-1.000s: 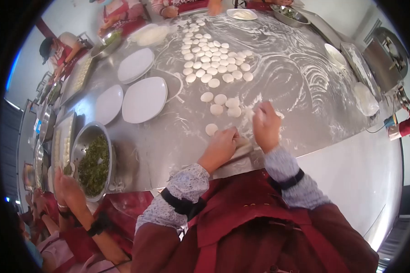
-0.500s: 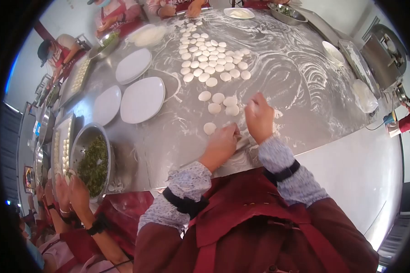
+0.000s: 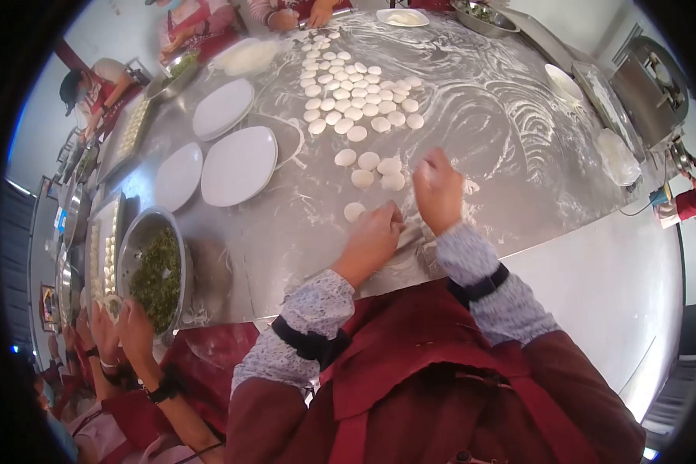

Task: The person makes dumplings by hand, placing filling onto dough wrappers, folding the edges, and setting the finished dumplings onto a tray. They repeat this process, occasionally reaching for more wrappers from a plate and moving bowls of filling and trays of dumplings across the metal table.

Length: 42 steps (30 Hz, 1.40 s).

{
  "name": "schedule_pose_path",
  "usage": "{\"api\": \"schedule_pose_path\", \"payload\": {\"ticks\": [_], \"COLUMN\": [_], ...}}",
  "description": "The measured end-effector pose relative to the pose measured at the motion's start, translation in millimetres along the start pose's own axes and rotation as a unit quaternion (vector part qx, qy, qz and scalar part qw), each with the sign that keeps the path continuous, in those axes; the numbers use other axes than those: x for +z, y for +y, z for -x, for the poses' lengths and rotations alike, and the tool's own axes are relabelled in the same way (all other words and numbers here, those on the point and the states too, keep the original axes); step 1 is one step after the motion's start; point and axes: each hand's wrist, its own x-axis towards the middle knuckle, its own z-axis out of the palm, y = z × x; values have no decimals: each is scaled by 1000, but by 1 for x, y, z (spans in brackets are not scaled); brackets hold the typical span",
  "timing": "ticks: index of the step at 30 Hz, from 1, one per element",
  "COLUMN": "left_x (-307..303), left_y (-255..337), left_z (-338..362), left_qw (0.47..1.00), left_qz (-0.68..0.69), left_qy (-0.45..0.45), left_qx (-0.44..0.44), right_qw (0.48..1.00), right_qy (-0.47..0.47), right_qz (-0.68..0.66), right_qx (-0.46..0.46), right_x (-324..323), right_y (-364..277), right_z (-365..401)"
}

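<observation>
My left hand (image 3: 373, 238) is closed low over the metal table (image 3: 518, 220), near its front edge; what its fingers hold is too small to name. To the right, my right hand (image 3: 438, 193) is curled and raised a little, its fingers blurred and their contents hidden. A grey, cylinder-like shape (image 3: 412, 234) lies between my wrists, partly covered. One pale dough disc (image 3: 354, 212) rests just beyond my left hand. Several more discs (image 3: 369, 161) lie farther up, and a large group of discs (image 3: 357, 93) spreads behind them.
White plates (image 3: 240, 168) stand left of the discs. A metal bowl (image 3: 187, 271) of chopped greens (image 3: 156, 278) sits at the left edge, beside a co-worker's hands (image 3: 135, 329) and a tray of small pieces (image 3: 110, 247). Other people work at the far side.
My right hand has shifted slightly left and up, with its fingers blurred. My left hand stays low in nearly the same place. At the left, the co-worker's hands have come around a filled disc.
</observation>
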Motion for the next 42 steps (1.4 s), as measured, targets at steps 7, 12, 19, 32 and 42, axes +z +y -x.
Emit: {"api": "schedule_pose_path", "payload": {"ticks": [7,12,19,32,42], "left_x": [-2,-2,-2,15,-110], "left_y": [-14,-10,5,0,-19], "left_z": [-2,13,3,20,23], "left_qw": [995,999,999,999,843], "left_qz": [-72,12,-34,-10,503], "left_qy": [-31,-24,9,33,191], "left_qx": [55,25,-10,2,17], "right_qw": [1000,1000,1000,999,993], "right_qy": [-8,-8,11,23,-38], "right_qz": [-13,-14,9,13,-85], "right_qx": [12,15,-18,-36,66], "right_x": [-25,-32,-4,-11,-43], "right_y": [-2,-2,-3,4,9], "right_z": [23,27,3,11,43]}}
